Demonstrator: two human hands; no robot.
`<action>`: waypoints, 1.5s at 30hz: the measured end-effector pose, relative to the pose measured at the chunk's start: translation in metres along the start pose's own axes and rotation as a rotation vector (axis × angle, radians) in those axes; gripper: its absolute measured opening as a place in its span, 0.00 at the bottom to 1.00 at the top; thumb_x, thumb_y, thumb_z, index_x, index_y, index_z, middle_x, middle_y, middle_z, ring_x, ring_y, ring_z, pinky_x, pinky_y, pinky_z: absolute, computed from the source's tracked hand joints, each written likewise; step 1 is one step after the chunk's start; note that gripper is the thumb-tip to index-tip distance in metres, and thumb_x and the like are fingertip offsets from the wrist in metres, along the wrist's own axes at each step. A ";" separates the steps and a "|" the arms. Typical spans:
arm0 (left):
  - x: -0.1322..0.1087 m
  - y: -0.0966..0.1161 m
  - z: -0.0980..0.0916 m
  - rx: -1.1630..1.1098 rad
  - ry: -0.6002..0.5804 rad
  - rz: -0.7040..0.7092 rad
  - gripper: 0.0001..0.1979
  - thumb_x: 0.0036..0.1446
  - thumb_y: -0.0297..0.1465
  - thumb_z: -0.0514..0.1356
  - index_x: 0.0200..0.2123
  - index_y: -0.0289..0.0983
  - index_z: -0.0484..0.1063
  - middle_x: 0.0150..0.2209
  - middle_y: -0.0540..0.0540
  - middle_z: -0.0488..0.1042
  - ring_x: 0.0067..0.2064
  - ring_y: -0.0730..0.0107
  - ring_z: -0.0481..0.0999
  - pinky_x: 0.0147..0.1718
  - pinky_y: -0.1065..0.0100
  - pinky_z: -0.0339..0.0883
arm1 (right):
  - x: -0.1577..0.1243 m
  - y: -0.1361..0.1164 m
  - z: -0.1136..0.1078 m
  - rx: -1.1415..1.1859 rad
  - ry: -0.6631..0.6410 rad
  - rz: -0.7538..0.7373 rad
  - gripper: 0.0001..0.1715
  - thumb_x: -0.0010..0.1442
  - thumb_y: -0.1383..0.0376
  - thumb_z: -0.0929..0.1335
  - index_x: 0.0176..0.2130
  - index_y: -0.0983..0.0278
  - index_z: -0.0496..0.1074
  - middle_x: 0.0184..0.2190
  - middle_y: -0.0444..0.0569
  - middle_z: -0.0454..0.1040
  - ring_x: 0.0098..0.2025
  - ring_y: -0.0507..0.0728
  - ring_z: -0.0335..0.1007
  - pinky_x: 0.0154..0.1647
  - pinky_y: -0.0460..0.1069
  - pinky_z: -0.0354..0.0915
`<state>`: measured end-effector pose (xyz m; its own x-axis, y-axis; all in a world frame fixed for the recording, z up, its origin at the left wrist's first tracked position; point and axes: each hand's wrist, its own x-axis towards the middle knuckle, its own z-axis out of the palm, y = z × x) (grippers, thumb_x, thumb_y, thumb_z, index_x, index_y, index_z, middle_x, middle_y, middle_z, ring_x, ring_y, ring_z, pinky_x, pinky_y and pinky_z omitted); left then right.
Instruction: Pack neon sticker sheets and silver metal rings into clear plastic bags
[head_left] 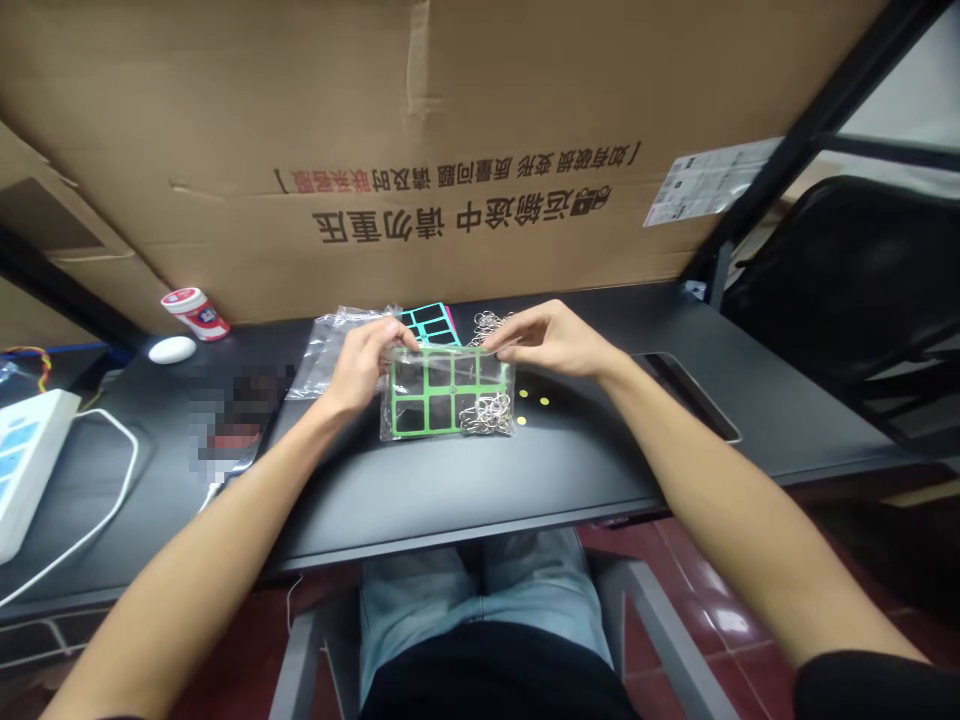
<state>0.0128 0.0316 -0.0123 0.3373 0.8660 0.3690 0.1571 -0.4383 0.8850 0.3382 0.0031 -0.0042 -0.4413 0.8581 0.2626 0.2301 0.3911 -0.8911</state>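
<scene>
My left hand (365,358) pinches the upper left corner of a clear plastic bag (386,425), and my right hand (551,340) pinches its upper right edge. Inside the bag lies a green-framed sheet with black squares (441,390). A bunch of silvery metal rings (487,413) has gathered at the bag's lower right. Behind the bag are teal-framed sheets (431,322) and another heap of metal rings (489,325), partly hidden by my right hand. Flat clear plastic bags (319,355) lie beside my left hand. Several small yellow discs (523,421) rest on the table right of the bag.
On the black table (450,495) stand a red-and-white tub (196,314) and a white rounded object (172,349) at left. A white power strip (34,460) with a cable is at far left. A dark phone-like slab (694,395) lies at right. Cardboard (450,100) closes the back.
</scene>
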 end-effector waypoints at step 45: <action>-0.001 0.002 -0.005 0.680 0.183 0.036 0.09 0.68 0.39 0.63 0.44 0.40 0.77 0.40 0.46 0.85 0.39 0.63 0.82 0.43 0.62 0.75 | 0.002 0.037 -0.061 -0.321 0.806 0.196 0.09 0.58 0.64 0.74 0.39 0.64 0.85 0.33 0.54 0.83 0.34 0.60 0.76 0.39 0.56 0.75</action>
<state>0.0083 0.0316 -0.0096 0.2012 0.8484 0.4897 0.7140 -0.4693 0.5196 0.3991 0.0396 -0.0137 0.3487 0.8455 0.4045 0.5229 0.1827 -0.8326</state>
